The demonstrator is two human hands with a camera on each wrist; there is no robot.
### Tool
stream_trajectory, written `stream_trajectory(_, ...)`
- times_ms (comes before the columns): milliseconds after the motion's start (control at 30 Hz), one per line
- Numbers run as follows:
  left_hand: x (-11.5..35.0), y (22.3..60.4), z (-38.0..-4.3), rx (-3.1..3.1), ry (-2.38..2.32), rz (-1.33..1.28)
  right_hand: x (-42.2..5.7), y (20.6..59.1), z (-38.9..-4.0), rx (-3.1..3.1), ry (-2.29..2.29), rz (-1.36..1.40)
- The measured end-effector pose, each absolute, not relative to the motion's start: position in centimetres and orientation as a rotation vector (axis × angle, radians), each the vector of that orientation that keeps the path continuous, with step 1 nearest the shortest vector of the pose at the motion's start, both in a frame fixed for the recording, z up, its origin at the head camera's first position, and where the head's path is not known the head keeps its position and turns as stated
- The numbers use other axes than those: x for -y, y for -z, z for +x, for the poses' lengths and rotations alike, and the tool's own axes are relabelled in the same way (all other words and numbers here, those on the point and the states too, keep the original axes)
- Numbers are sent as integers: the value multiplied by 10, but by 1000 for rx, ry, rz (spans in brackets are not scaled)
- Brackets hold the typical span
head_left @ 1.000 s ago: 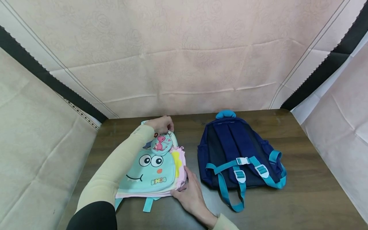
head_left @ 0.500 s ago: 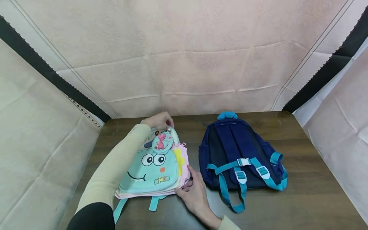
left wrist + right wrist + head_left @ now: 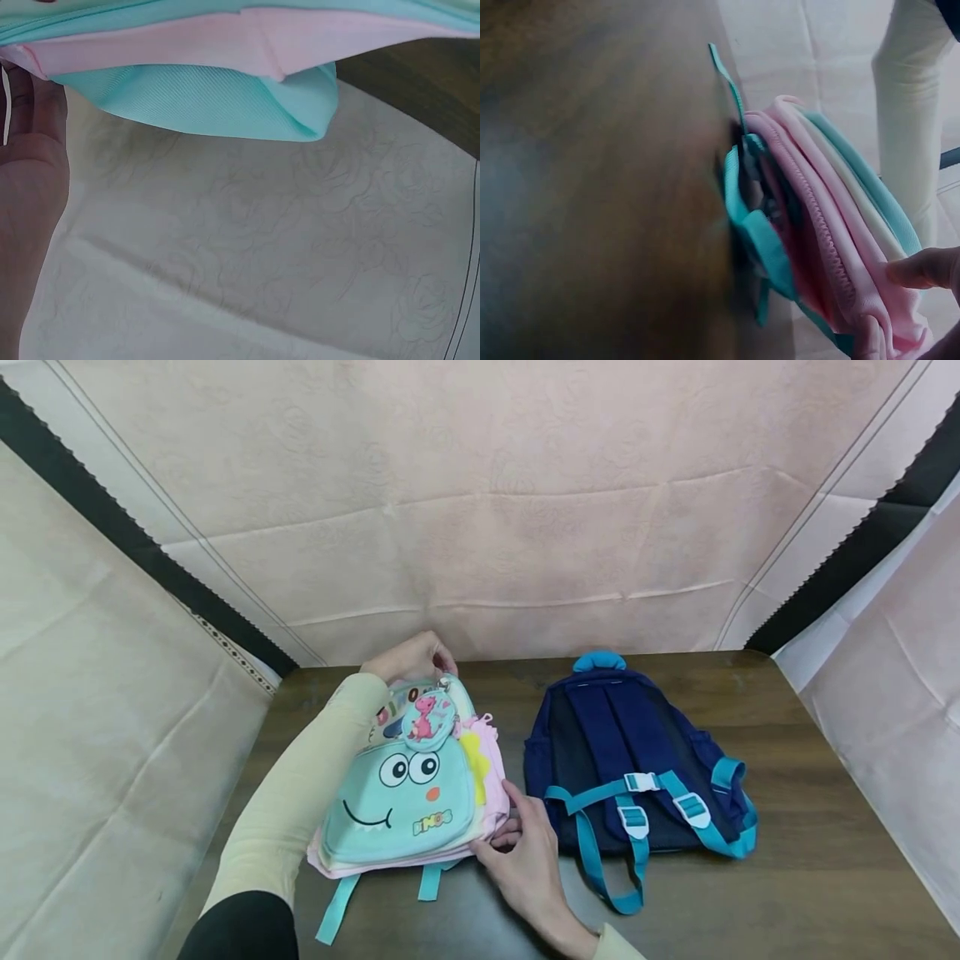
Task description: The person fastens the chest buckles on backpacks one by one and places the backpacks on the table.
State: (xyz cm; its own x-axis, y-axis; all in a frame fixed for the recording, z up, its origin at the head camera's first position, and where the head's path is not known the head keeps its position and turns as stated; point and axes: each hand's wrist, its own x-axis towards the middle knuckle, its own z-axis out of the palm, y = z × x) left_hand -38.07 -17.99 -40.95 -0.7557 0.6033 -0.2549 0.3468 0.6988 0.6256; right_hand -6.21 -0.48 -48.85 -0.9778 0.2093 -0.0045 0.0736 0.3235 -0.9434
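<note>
A child's turquoise-and-pink backpack [image 3: 375,835] with a smiling cartoon face lies front up on the table, left of centre. My left hand [image 3: 412,657] grips its top edge with curled fingers. In the left wrist view that hand [image 3: 34,165] reaches under the pink edge beside a turquoise flap. My right hand [image 3: 525,856] holds the lower right corner. The right wrist view shows the thumb [image 3: 926,268] on the pink side panel, near a zipper [image 3: 817,217]. A round pouch [image 3: 428,720] with a pink dinosaur hangs on the front. Turquoise straps [image 3: 339,910] stick out below.
A navy backpack [image 3: 592,718] lies to the right, back panel up, with bright blue straps [image 3: 592,852] and white buckles. Pale fabric walls [image 3: 480,527] enclose the brown wooden table [image 3: 795,827] at the back and sides.
Both hands have shifted the turquoise backpack slightly right, its top going farther back. Its lower straps have swung right, and more of its printed upper front shows. The view has shifted slightly.
</note>
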Motion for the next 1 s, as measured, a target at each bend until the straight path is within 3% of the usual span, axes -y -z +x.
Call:
stream_trajectory(567, 185, 368, -374, -2556, -896, 816, -12, 454, -59, 2349, -1503, -234)
stream_trajectory(1000, 202, 324, -361, -2565, -1147, 757, -31, 421, -62, 2193, -1442, 18)
